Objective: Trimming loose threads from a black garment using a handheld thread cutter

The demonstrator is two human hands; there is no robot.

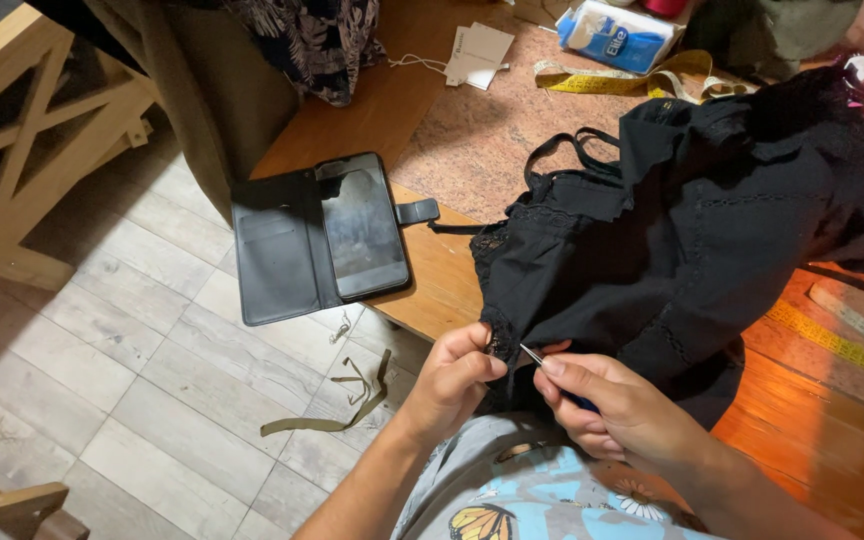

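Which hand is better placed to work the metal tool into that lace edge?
Right. The right hand already grips the thin metal tool, its tip at the lace edge of the black garment; the left hand is pinching that edge.

A phone (360,228) with a dark, unlit rectangular screen lies in its open black wallet case (277,250) at the near-left edge of the wooden table (432,270), the case's flap overhanging the floor. Two pale rectangular card tags (479,52) on a white string rest at the table's far side, just left of a soft blue-and-white tissue packet (620,35) lying tilted near the far edge. A coiled yellow measuring tape (612,82) sits just in front of that packet.
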